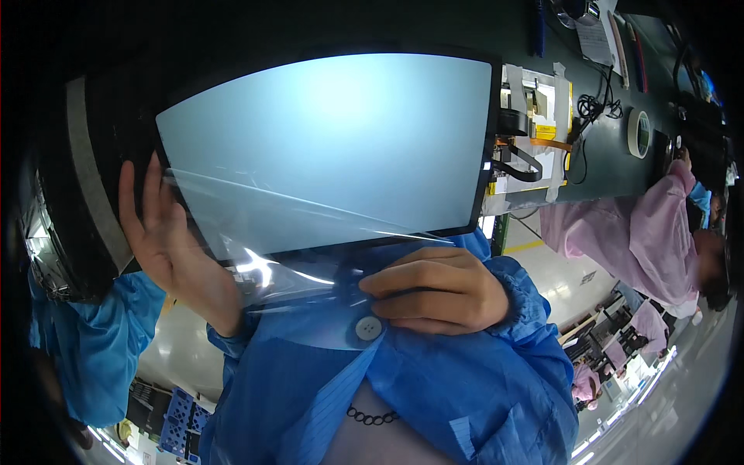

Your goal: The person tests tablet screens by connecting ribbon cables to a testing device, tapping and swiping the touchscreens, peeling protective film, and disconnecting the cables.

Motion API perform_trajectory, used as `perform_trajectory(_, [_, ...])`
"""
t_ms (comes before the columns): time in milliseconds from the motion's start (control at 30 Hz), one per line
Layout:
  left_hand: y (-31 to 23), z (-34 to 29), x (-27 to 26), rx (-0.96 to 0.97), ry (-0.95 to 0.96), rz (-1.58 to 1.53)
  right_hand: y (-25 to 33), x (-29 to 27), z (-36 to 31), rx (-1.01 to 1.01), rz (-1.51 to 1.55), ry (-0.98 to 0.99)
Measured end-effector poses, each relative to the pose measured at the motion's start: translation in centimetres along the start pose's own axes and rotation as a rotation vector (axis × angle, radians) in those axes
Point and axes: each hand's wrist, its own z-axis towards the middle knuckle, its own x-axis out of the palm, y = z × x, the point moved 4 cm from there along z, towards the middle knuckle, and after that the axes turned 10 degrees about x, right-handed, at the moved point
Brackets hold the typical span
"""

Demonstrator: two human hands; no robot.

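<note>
A lit display panel (349, 147) with a black frame glows pale blue-white in front of me. Clear plastic film (287, 275) stretches across its lower left part and hangs past the near edge, with bright glare on it. My right hand (442, 291) is closed, its fingers pinching the film near the panel's bottom edge. At the panel's left edge is my left hand (170, 240), fingers stretched out and apart. The film's left end lies by that hand; whether the palm touches the panel I cannot tell.
Right of the panel, a taped circuit board (535, 132) joins it by black and orange ribbon cables. Beyond are tangled black wire (597, 108) and a tape roll (638, 133) on the dark table. A person in pink (628, 232) works at right; a blue sleeve (97, 349) shows at left.
</note>
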Motion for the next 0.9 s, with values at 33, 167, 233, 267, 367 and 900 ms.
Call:
perform_trajectory(33, [-0.1,0.1,0.3,-0.002,0.002,-0.003,-0.1,0.1,0.1,0.023,0.035,0.037])
perform_trajectory(167, [-0.3,0.2,0.3,-0.051,-0.013,0.124,-0.3,0.6,0.4,0.017,0.083,0.040])
perform_trajectory(233, [-1.1,-0.2,0.6,-0.003,-0.011,0.139,0.2,-0.3,-0.1,0.019,0.085,0.047])
perform_trajectory(267, [-1.0,-0.2,0.6,0.023,-0.009,0.160,0.3,-1.0,0.1,0.037,0.040,0.015])
perform_trajectory(367, [-1.0,0.0,0.4,0.270,0.049,0.249,0.9,-3.7,-0.5,0.153,-0.382,-0.263])
perform_trajectory(900, [-2.9,-0.3,0.2,0.037,0.625,-0.017,1.2,-4.6,5.1,0.280,-0.864,-0.312])
